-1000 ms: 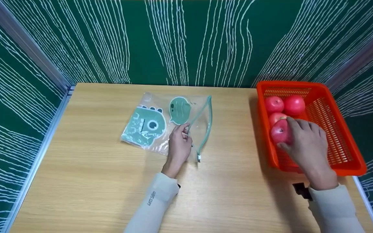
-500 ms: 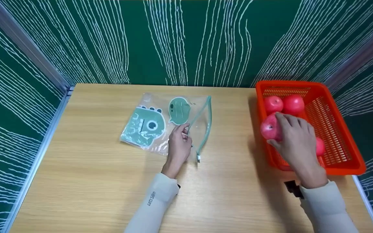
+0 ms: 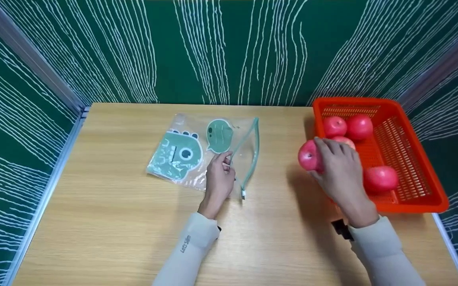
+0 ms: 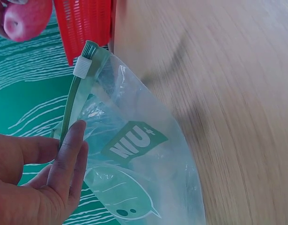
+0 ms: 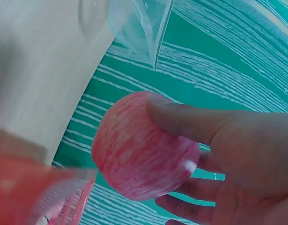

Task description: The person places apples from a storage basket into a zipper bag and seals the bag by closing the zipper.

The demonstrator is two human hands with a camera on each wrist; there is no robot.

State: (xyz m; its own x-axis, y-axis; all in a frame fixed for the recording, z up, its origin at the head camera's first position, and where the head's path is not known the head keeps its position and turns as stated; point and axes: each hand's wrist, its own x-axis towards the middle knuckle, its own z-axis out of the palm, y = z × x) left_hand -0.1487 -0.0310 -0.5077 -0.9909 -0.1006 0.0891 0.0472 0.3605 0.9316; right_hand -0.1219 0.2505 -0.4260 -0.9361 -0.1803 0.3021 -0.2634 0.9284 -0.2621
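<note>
In the head view a clear zip bag (image 3: 197,155) with green cartoon prints lies on the wooden table, its green zip edge parted on the right side. My left hand (image 3: 220,174) pinches the bag near that opening; the left wrist view shows thumb and fingers on the zip edge and the white slider (image 4: 82,67) above them. My right hand (image 3: 342,172) grips a red apple (image 3: 308,155), thumb on one side and fingers on the other. That apple is held up at the left rim of the orange basket (image 3: 420,206).
Several other apples stay in the basket: a group at its far left corner, such as the apple (image 3: 360,127), and a lone apple (image 3: 381,178) nearer the front. Green walls with white lines (image 3: 233,51) enclose the table (image 3: 105,222) at the back and sides.
My right hand has carried the apple leftward from inside the basket to beyond its left rim, uncovering the lone apple near the front. The left hand and bag have hardly moved.
</note>
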